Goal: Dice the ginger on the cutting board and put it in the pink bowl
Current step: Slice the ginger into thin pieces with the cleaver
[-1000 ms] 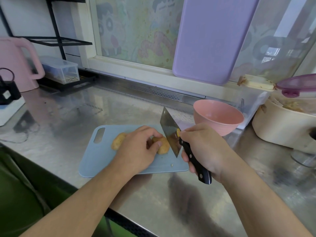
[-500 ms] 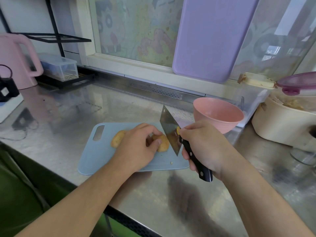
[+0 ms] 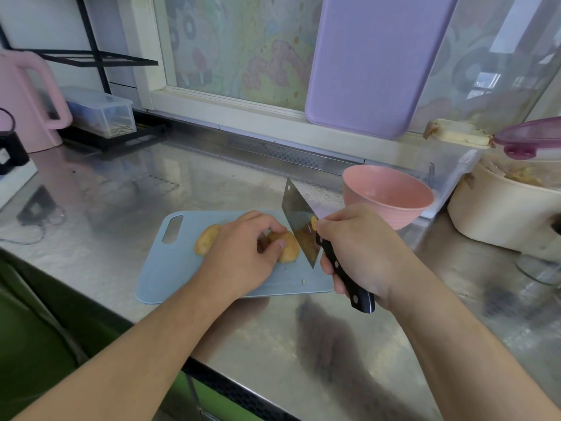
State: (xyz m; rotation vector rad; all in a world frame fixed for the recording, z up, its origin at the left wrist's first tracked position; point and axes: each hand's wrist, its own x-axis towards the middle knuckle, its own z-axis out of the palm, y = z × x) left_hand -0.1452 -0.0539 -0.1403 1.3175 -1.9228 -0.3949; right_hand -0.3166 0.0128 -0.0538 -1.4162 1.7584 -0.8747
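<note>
1. The left hand (image 3: pixel 243 253) is curled down over the ginger (image 3: pixel 287 246), fingertips and thumb pinning it to the cutting board (image 3: pixel 170 268) at mid-frame.
2. The right hand (image 3: pixel 361 250) is wrapped tight round the black handle of a cleaver (image 3: pixel 300 229), whose blade stands just beside the ginger's right end.
3. The ginger lies across the board's middle, one knob poking out left of the hand; it looks whole, no dice yet.
4. It seems firm, knobbly and light, likely to roll, so I'd hold it from above with fingertips tucked back from the blade.
5. The pink bowl (image 3: pixel 388 196) waits empty at right, just beyond the board.
</note>
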